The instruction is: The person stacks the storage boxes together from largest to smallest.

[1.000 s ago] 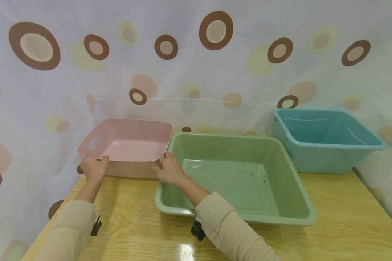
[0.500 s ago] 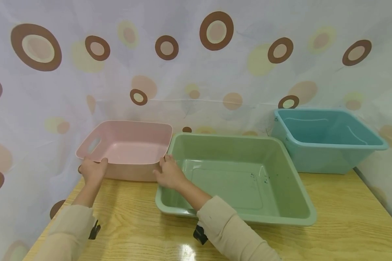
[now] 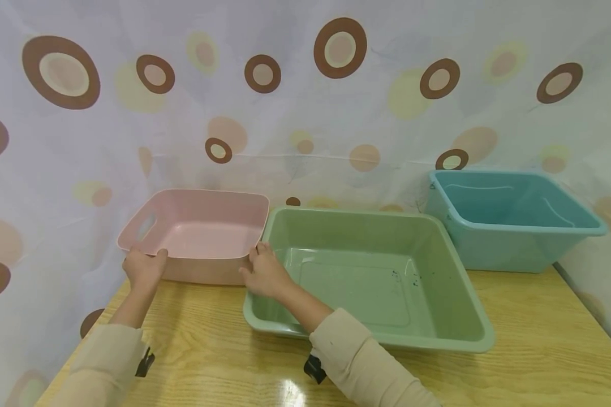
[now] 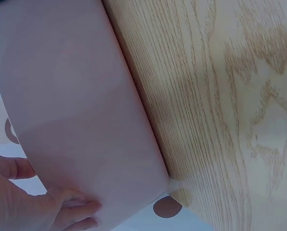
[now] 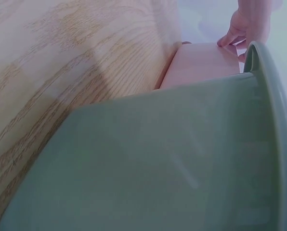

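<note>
A pink plastic bin (image 3: 203,270) with a handle slot in its left wall stands at the table's left back. My left hand (image 3: 145,268) grips its front left corner, thumb at the rim; in the left wrist view the fingers of this hand (image 4: 32,207) bend against the pink wall (image 4: 76,91). At the front right corner my right hand (image 3: 267,274) holds the rim, reaching across the left side of a green basin (image 3: 356,288). In the right wrist view the basin's wall (image 5: 158,154) hides most of that hand.
A blue bin (image 3: 509,246) stands at the right back, close beside the green basin. The wooden table (image 3: 209,339) ends at a patterned cloth wall (image 3: 295,113) behind. On its left, the table edge runs close by the pink bin.
The pink bin has shifted slightly toward me, its front rim now lower in view, and both hands have moved with it. The green basin and blue bin have stayed put.
</note>
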Motion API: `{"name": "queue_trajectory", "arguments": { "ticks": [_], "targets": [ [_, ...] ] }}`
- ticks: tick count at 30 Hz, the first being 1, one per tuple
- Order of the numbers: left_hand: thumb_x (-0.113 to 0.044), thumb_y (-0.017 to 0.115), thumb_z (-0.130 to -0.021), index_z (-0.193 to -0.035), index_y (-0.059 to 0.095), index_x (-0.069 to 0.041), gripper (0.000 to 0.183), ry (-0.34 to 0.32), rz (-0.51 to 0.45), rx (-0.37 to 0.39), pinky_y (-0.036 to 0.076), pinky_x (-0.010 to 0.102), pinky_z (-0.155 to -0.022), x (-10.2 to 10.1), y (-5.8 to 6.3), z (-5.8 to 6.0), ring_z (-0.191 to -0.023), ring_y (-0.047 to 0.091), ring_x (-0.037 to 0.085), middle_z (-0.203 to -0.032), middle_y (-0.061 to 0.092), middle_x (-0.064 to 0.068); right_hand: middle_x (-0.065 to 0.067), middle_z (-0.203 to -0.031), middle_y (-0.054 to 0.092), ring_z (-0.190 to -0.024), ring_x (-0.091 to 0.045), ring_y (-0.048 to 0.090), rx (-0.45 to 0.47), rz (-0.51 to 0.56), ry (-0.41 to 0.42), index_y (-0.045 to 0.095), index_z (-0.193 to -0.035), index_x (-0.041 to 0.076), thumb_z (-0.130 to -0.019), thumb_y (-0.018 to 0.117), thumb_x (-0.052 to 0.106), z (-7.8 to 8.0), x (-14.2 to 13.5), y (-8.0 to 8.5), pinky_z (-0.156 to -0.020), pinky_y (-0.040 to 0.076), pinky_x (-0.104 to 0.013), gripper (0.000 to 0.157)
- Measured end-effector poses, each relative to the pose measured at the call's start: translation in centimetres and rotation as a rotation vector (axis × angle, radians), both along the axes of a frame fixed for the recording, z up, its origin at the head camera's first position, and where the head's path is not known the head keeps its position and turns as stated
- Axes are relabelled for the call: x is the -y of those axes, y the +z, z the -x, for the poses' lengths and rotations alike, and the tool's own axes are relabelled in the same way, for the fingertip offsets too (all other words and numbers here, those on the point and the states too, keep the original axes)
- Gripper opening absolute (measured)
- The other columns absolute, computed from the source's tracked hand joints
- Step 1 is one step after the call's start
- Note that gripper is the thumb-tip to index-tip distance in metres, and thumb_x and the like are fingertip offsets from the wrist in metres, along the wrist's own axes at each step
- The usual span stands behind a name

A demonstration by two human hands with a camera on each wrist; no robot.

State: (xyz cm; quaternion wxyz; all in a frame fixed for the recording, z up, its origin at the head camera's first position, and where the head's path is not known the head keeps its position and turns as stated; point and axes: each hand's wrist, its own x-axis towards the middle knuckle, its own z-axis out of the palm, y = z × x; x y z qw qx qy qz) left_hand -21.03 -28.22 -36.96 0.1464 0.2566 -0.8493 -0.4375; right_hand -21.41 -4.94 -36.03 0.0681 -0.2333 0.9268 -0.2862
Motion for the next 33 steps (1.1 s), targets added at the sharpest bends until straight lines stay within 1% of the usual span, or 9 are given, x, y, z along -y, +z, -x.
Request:
{"name": "queue_trajectory", "arguments": {
  "ticks": [3, 8, 15, 22, 26, 33],
  "targets": [
    [-0.013, 0.045, -0.084, -0.122, 0.035, 0.022, 0.053, 0.002, 0.015, -0.002, 0.034, 0.058, -0.098, 0.0, 0.0, -0.1, -0.118, 0.035, 0.054, -0.122, 0.04, 0.042, -0.025, -0.146, 0.025, -0.139, -0.036, 0.015, -0.002, 0.004, 0.005, 0.035, -0.135, -0.009, -0.094, 0.045, 0.025, -0.1, -0.1, -0.1, -0.114, 0.018, -0.042, 0.054],
    [-0.014, 0.046, -0.084, -0.118, 0.037, 0.023, 0.051, 0.007, 0.022, 0.005, 0.034, 0.058, -0.097, -0.1, 0.1, -0.3, -0.115, 0.036, 0.055, -0.118, 0.041, 0.043, -0.025, -0.146, 0.024, -0.139, -0.036, 0.014, 0.004, 0.018, 0.016, 0.034, -0.136, -0.009, -0.094, 0.045, 0.024, -0.3, -0.3, -0.1, -0.113, 0.018, -0.043, 0.055],
    [-0.015, 0.046, -0.085, -0.124, 0.032, 0.023, 0.056, -0.011, -0.005, 0.057, 0.032, 0.058, -0.099, 0.0, 0.3, -0.5, -0.12, 0.03, 0.055, -0.124, 0.036, 0.044, -0.025, -0.147, 0.023, -0.139, -0.036, 0.013, 0.006, 0.03, 0.023, 0.033, -0.136, -0.009, -0.094, 0.045, 0.025, -0.6, -0.3, -0.1, -0.113, 0.017, -0.044, 0.055],
    [-0.015, 0.045, -0.084, -0.119, 0.035, 0.023, 0.052, -0.008, 0.01, 0.06, 0.034, 0.058, -0.097, 0.0, 0.3, -0.9, -0.116, 0.034, 0.055, -0.119, 0.039, 0.044, -0.025, -0.146, 0.023, -0.139, -0.036, 0.014, 0.001, 0.019, 0.02, 0.033, -0.136, -0.009, -0.094, 0.046, 0.024, -1.0, -0.3, 0.1, -0.113, 0.018, -0.043, 0.055],
    [-0.015, 0.045, -0.085, -0.12, 0.034, 0.023, 0.053, -0.017, 0.005, 0.073, 0.035, 0.058, -0.097, 0.1, 0.3, -0.9, -0.116, 0.034, 0.055, -0.12, 0.038, 0.044, -0.026, -0.146, 0.024, -0.139, -0.036, 0.015, -0.002, 0.02, 0.026, 0.033, -0.136, -0.01, -0.093, 0.046, 0.024, -1.2, -0.3, 0.1, -0.113, 0.019, -0.043, 0.056],
    [-0.016, 0.045, -0.085, -0.124, 0.031, 0.024, 0.057, -0.023, 0.016, 0.093, 0.032, 0.059, -0.1, 0.3, 0.2, -1.1, -0.119, 0.03, 0.056, -0.124, 0.035, 0.045, -0.026, -0.147, 0.022, -0.139, -0.036, 0.013, 0.01, 0.006, 0.031, 0.031, -0.137, -0.01, -0.094, 0.045, 0.025, -1.6, -0.3, 0.1, -0.113, 0.018, -0.043, 0.056]
  ]
}}
